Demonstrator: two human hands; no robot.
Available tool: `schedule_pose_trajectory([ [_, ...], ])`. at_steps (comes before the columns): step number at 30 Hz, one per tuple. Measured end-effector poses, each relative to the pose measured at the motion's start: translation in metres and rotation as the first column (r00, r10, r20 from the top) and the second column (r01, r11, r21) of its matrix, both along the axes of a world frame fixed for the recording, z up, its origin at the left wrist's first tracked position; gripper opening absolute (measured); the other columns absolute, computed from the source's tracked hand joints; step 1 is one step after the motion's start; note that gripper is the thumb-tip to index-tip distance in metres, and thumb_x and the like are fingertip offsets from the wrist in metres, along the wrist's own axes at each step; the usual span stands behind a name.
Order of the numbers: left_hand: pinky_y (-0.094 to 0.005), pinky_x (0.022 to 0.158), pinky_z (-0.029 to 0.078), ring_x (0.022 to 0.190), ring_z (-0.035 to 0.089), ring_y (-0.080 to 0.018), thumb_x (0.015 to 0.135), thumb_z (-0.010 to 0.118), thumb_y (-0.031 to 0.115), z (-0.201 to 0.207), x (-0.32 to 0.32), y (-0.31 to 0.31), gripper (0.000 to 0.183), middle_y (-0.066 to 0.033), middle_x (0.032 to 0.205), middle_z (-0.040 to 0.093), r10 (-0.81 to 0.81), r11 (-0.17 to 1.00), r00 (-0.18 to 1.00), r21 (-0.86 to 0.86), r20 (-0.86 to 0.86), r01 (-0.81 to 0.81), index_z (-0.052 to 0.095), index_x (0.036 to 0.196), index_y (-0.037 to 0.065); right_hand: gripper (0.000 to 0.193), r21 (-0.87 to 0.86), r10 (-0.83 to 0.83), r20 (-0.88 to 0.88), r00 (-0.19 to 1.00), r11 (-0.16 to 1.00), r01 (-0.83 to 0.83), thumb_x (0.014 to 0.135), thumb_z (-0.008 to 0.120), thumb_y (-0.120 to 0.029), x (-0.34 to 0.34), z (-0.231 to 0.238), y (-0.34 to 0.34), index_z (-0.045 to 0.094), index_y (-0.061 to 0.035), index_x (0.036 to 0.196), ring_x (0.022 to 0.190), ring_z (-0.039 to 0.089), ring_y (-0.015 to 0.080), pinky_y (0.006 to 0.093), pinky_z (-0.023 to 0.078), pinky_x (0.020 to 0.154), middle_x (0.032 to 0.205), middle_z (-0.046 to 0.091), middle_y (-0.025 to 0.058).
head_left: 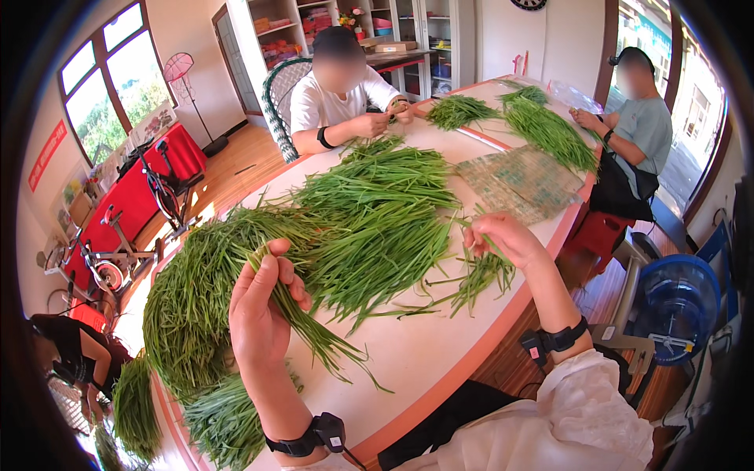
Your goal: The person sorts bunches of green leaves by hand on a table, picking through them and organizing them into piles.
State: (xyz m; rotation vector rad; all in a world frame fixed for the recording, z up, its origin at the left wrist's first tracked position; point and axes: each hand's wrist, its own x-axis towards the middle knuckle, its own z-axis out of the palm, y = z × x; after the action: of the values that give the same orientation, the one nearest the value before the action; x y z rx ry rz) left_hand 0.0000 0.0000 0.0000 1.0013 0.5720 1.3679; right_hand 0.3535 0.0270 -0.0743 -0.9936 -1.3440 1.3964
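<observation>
My left hand (261,314) is raised over the near side of the table, its fingers closed round a bunch of garlic chives (320,339) whose ends hang toward the right. Bent at the wrist, my right hand (512,239) pinches what look like a few chive strands. Below it lies a small loose heap of chive bits (479,284). Between and beyond my hands spreads a large green pile of chives (385,212). A darker pile (188,290) sits left of my left hand, and another bundle (224,420) lies beside my left forearm.
The pale table (400,353) has a pink edge. A patterned mat (522,184) lies at the right, near more chives (550,129). One person (338,102) works across the table, another (640,125) at far right, a third (78,353) at lower left. A blue bucket (675,306) stands right.
</observation>
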Motion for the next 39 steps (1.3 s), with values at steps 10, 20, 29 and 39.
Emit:
schedule_pose_trajectory([
  [10, -0.0279, 0.054, 0.039, 0.062, 0.045, -0.0124, 0.092, 0.044, 0.017, 0.004, 0.005, -0.003, 0.022, -0.002, 0.075, 0.044, 0.017, 1.0, 1.0, 0.007, -0.018, -0.017, 0.051, 0.107, 0.002, 0.03, 0.309, -0.385, 0.858, 0.338, 0.915, 0.258, 0.076, 0.063, -0.034, 0.015, -0.037, 0.007, 0.067, -0.0049, 0.074, 0.06, 0.059, 0.025, 0.0363, 0.045, 0.056, 0.064, 0.061, 0.0119],
  [20, -0.0277, 0.054, 0.038, 0.062, 0.045, -0.0125, 0.091, 0.046, 0.02, 0.005, 0.0, -0.004, 0.023, -0.0007, 0.075, 0.044, 0.019, 0.999, 0.999, 0.044, -0.045, -0.017, 0.051, 0.106, 0.003, 0.015, 0.325, -0.271, 0.881, 0.387, 0.942, -0.081, 0.067, 0.065, -0.02, 0.029, -0.056, 0.029, 0.067, -0.0104, 0.078, 0.078, 0.057, 0.0235, 0.035, 0.044, 0.072, 0.076, 0.062, 0.0069],
  [29, -0.0276, 0.054, 0.04, 0.062, 0.045, -0.0127, 0.091, 0.047, 0.02, 0.004, 0.004, -0.004, 0.023, -0.0013, 0.075, 0.044, -0.016, 0.999, 0.999, 0.049, -0.048, 0.018, 0.05, 0.106, 0.003, 0.017, 0.383, -0.303, 0.847, 0.436, 0.917, -0.107, 0.07, 0.067, -0.021, 0.039, -0.06, 0.018, 0.064, -0.0069, 0.078, 0.071, 0.056, 0.0192, 0.0342, 0.045, 0.067, 0.073, 0.061, 0.0054],
  [39, -0.0275, 0.054, 0.039, 0.062, 0.045, -0.0128, 0.091, 0.047, 0.018, 0.004, 0.004, -0.005, 0.023, -0.0017, 0.075, 0.044, 0.013, 0.999, 0.999, 0.05, -0.052, -0.01, 0.051, 0.107, 0.001, 0.017, 0.234, -0.4, 0.332, 0.854, 0.912, 0.336, 0.083, 0.06, -0.016, 0.05, 0.012, 0.015, 0.058, -0.0012, 0.09, 0.059, 0.053, 0.0061, 0.0208, 0.044, 0.051, 0.073, 0.059, 0.0021],
])
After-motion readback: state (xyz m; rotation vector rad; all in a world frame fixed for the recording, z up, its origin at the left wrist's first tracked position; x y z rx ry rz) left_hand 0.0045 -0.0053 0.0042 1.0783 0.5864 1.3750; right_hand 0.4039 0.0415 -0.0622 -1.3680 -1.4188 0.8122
